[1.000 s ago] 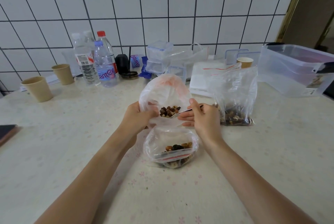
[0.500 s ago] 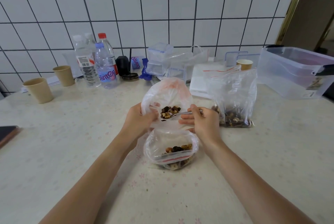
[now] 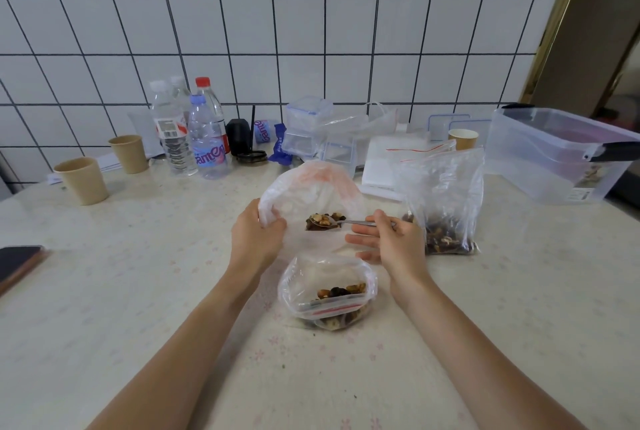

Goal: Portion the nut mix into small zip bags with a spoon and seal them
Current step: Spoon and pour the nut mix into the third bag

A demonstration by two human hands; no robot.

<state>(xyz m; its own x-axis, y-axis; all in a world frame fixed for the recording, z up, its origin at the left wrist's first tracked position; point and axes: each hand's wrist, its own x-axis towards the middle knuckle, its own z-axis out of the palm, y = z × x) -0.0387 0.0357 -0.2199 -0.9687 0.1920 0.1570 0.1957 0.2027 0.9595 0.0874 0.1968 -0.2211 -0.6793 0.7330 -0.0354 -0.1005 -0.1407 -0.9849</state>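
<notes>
My left hand (image 3: 254, 237) grips the rim of a thin white plastic bag (image 3: 311, 187) with a red print, holding its mouth open toward me. My right hand (image 3: 388, 239) pinches the handle of a metal spoon (image 3: 349, 222). The spoon bowl, heaped with nut mix (image 3: 323, 220), sits inside that bag's mouth. Directly in front of me a small zip bag (image 3: 327, 291) stands open on the table, partly filled with nuts. To the right a larger clear zip bag (image 3: 446, 207) stands upright with nuts at its bottom.
Two paper cups (image 3: 83, 180) and several water bottles (image 3: 204, 138) stand at the back left. Clear boxes (image 3: 308, 124) and white packets sit by the tiled wall. A big clear tub (image 3: 561, 152) is at the right. A dark phone (image 3: 17, 261) lies at the left edge.
The spoon has shifted slightly within the white bag's mouth and still carries nuts. My left hand keeps its hold on the bag's rim.
</notes>
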